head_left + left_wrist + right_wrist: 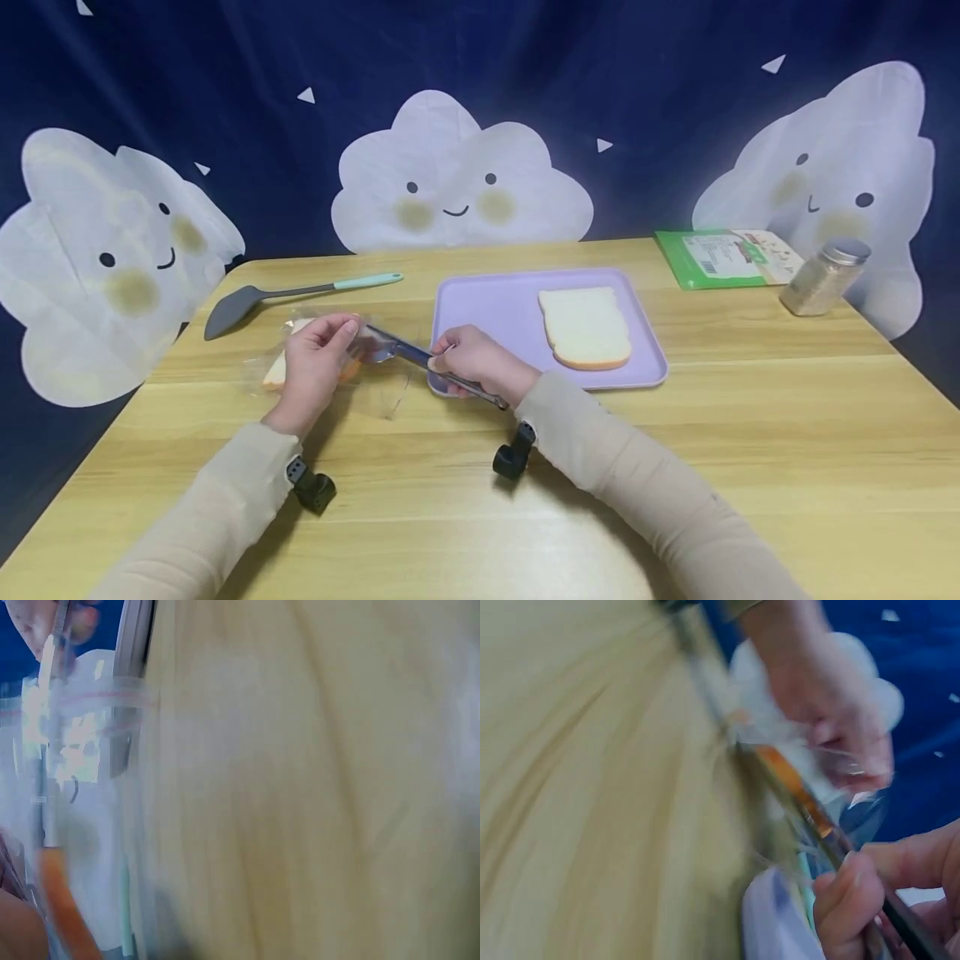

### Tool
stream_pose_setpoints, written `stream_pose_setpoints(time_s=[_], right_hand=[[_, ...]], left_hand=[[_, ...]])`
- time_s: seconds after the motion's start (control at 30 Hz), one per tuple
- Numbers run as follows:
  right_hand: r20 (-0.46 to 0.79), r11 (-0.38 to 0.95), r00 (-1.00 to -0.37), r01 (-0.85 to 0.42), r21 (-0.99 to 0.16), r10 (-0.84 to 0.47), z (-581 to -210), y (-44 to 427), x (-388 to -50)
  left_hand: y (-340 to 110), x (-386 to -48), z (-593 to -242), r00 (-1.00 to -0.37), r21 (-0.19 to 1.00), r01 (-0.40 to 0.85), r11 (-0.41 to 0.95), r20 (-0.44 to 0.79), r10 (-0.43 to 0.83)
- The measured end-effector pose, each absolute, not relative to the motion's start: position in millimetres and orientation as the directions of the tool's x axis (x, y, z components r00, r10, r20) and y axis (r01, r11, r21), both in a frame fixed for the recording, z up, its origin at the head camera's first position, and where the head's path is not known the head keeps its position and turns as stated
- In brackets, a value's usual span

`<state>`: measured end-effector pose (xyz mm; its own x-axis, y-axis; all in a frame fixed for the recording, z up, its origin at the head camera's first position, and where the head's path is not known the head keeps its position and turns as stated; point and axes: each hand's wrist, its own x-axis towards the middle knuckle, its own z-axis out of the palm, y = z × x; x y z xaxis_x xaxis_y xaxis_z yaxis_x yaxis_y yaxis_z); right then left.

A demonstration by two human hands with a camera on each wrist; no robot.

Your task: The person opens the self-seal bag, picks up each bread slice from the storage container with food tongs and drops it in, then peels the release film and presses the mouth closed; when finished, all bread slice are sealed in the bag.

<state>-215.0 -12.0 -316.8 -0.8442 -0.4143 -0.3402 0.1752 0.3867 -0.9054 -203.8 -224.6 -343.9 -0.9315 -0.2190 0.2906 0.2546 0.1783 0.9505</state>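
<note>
My left hand (318, 357) pinches the edge of a clear zip bag (378, 396) between thumb and fingers. Inside the bag lies a slice of bread (276, 372), partly hidden behind that hand; its orange-brown crust (784, 771) shows in the right wrist view. My right hand (483, 360) grips metal tongs (411, 353), their far ends pointing left into the bag's opening. Whether the tips touch the bread I cannot tell. To the right, another bread slice (587, 329) lies flat on a purple tray (487, 304). The left wrist view is blurred.
A grey spatula (234, 310) with a mint handle lies at the back left of the wooden table (420, 517). At the back right are a green and white package (720, 258) and a glass jar (823, 279) with a metal lid. A cloud-patterned curtain (637, 100) hangs behind.
</note>
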Motion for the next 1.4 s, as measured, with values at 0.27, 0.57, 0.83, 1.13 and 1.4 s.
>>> stream_pose_setpoints(time_s=[0.27, 0.57, 0.83, 1.13, 1.4], right_hand=[[-0.335, 0.413, -0.835, 0.145, -0.899, -0.436, -318, -17, -217], [-0.358, 0.348, -0.831, 0.215, -0.913, -0.426, -319, -22, -221], [-0.363, 0.389, -0.775, 0.165, -0.906, -0.517, -317, -12, -219], [-0.317, 0.398, -0.786, 0.099, -0.912, -0.531, -301, 35, -209], [-0.250, 0.374, -0.835, 0.058, -0.926, -0.490, -287, 115, -208]], left_hand=[[-213, -199, -333, -0.937, 0.946, 0.158, 0.284, 0.234, -0.258], [-211, -199, -333, -0.942, 0.965, 0.116, 0.235, 0.182, -0.283], [-226, -203, -331, -0.935, 0.933, 0.028, 0.359, 0.152, -0.321], [-234, -207, -330, -0.914, 0.921, 0.027, 0.389, 0.180, -0.363], [-239, -208, -330, -0.942, 0.861, 0.047, 0.507, 0.207, -0.263]])
